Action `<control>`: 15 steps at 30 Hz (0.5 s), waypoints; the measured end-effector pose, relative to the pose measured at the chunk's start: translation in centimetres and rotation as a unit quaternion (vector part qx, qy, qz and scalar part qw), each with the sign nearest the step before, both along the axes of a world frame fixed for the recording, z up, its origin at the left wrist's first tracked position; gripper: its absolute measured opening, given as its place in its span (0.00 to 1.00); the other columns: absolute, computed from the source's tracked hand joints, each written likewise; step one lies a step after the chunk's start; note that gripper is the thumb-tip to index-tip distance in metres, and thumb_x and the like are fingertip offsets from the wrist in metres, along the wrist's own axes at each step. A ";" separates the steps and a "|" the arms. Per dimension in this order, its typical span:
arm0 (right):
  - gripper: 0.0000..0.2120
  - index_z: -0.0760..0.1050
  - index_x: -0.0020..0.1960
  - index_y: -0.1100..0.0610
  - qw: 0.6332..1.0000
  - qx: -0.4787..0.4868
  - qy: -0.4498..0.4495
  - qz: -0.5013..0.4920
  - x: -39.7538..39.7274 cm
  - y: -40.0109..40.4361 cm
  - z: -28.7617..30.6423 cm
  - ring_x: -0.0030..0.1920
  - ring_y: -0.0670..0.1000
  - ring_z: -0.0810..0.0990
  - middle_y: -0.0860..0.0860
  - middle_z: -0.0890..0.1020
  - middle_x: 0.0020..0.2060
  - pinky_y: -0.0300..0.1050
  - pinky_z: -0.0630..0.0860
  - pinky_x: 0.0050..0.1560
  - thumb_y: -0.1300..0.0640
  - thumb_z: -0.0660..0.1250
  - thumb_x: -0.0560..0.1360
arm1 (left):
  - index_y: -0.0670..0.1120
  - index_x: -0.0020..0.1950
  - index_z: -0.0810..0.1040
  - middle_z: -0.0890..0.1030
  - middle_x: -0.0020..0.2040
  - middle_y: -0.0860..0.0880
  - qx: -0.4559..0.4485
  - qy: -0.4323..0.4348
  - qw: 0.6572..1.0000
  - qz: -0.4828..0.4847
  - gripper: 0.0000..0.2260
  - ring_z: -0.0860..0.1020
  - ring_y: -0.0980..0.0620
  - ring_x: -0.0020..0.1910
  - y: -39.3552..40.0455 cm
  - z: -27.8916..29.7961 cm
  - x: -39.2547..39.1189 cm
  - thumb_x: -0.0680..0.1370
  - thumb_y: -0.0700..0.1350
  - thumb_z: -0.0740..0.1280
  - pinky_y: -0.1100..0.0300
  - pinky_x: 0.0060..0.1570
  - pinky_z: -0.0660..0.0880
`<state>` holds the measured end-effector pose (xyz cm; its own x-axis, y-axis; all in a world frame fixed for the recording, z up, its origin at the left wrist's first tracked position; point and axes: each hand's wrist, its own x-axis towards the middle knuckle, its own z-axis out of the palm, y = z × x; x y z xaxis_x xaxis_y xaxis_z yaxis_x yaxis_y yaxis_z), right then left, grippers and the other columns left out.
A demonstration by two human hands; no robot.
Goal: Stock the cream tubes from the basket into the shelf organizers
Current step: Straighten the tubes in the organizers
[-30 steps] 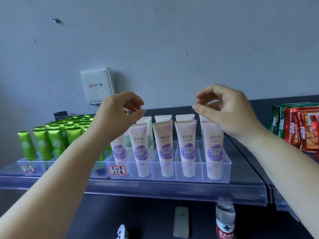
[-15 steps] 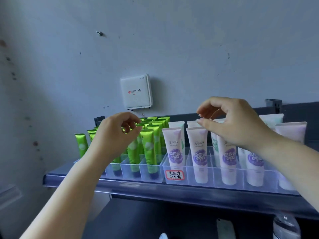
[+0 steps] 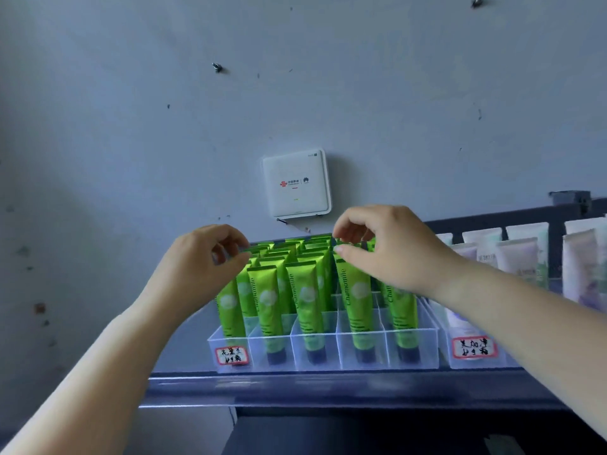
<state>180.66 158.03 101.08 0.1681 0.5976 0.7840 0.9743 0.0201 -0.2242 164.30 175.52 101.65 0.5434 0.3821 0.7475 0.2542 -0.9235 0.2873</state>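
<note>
head: both hands have slid left from the purple tubes (image 3: 522,257) to the green tubes (image 3: 303,290) | left hand (image 3: 200,267), right hand (image 3: 387,251) curled over their tops, grip unclear | clear organizer (image 3: 323,353) looks full | basket unseen

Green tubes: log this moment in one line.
left hand: at tube tops, grip unclear | right hand: at tube tops, grip unclear | green tubes: upright in clear organizer
</note>
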 end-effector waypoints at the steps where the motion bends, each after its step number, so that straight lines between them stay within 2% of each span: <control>1: 0.04 0.75 0.42 0.51 1.000 -0.004 -0.009 -0.010 -0.6 0.9 0.2 0.38 0.42 0.75 0.46 0.79 0.37 0.30 0.69 0.42 0.58 0.70 0.71 | 0.50 0.41 0.78 0.75 0.32 0.55 0.004 0.002 1.000 -0.001 0.04 0.71 0.65 0.31 1.0 0.2 -0.3 0.72 0.41 0.70 0.76 0.32 0.66; 3: 0.02 0.77 0.44 0.54 0.999 -0.016 -0.023 -0.019 -1.6 2.6 0.5 0.41 0.46 0.76 0.47 0.80 0.40 0.38 0.72 0.46 0.57 0.69 0.72 | 0.50 0.41 0.78 0.76 0.33 0.55 0.010 0.006 1.000 -0.004 0.04 0.72 0.65 0.33 2.8 0.3 -0.7 0.72 0.41 0.70 0.76 0.33 0.66; 6: 0.05 0.77 0.48 0.56 0.997 -0.046 -0.053 -0.029 -2.5 4.9 1.2 0.45 0.48 0.77 0.48 0.80 0.43 0.46 0.74 0.49 0.55 0.67 0.73 | 0.52 0.39 0.77 0.78 0.35 0.54 0.003 0.003 1.000 -0.015 0.06 0.73 0.64 0.37 5.0 0.2 -1.0 0.72 0.41 0.70 0.74 0.35 0.67; 10: 0.08 0.76 0.51 0.55 0.989 -0.098 -0.100 -0.049 -2.6 7.4 2.1 0.48 0.51 0.76 0.49 0.80 0.47 0.47 0.74 0.50 0.54 0.63 0.75 | 0.52 0.40 0.77 0.79 0.37 0.53 -0.010 -0.010 1.000 -0.005 0.07 0.73 0.65 0.42 7.0 0.0 -1.1 0.73 0.41 0.70 0.71 0.37 0.67; 13: 0.08 0.75 0.52 0.55 0.985 -0.121 -0.114 -0.044 -2.2 8.9 2.9 0.49 0.53 0.75 0.50 0.79 0.48 0.48 0.74 0.50 0.55 0.61 0.76 | 0.54 0.39 0.76 0.79 0.37 0.54 -0.019 -0.009 1.000 0.015 0.08 0.75 0.60 0.39 8.0 0.3 -0.9 0.73 0.41 0.70 0.71 0.36 0.67; 15: 0.08 0.75 0.52 0.55 0.982 -0.132 -0.124 -0.043 -1.9 9.7 3.5 0.49 0.53 0.76 0.51 0.79 0.48 0.48 0.74 0.50 0.55 0.61 0.76 | 0.54 0.39 0.77 0.78 0.36 0.55 -0.018 0.000 0.999 0.030 0.08 0.76 0.61 0.36 8.6 0.8 -0.9 0.73 0.41 0.71 0.68 0.37 0.68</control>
<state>178.74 167.75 104.53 0.0495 0.7779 0.6264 0.9953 -0.0910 0.0344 163.43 184.10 102.47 0.5186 0.4397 0.7333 0.3078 -0.8961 0.3197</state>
